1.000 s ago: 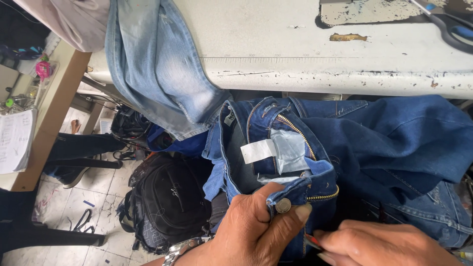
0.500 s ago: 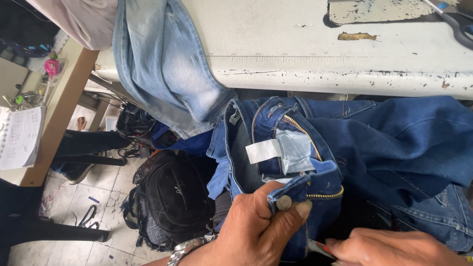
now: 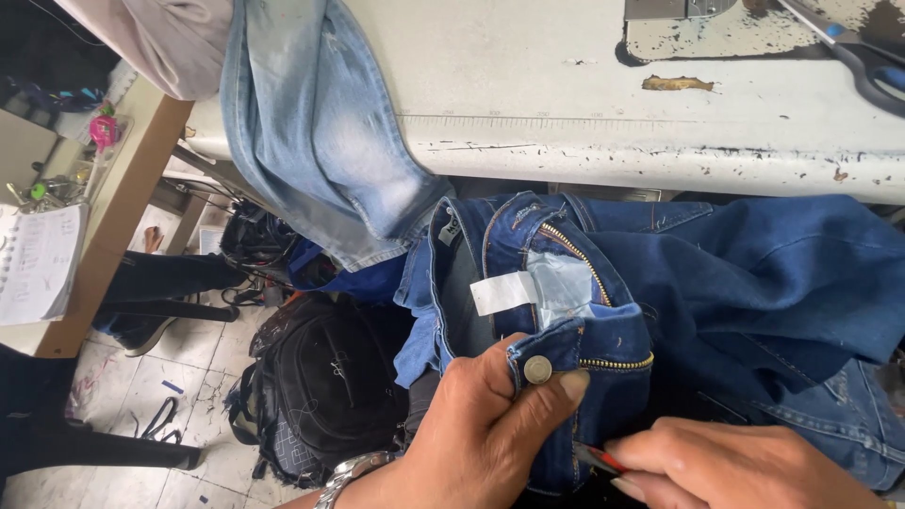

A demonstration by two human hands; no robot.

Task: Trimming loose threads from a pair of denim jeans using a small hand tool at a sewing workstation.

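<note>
Left hand (image 3: 481,424): closed, pinching the waistband of dark blue jeans (image 3: 679,283), thumb beside the metal button (image 3: 537,369). Right hand (image 3: 745,467): closed on a small red-handled tool (image 3: 596,459), just right of the pinch. Above: white label (image 3: 502,292), brass zipper (image 3: 589,269). Beyond: white table (image 3: 584,85), pale jeans (image 3: 311,123). Left, below: black backpack (image 3: 330,377).

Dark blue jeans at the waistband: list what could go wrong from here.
1. The right hand holds a small red-handled tool close to the left hand, whose thumb pins the waistband beside the metal button; a slip could nick a finger or the denim.
2. The dark blue jeans hang off the table edge over the lap; their weight may drag the waistband out of the pinch.
</note>
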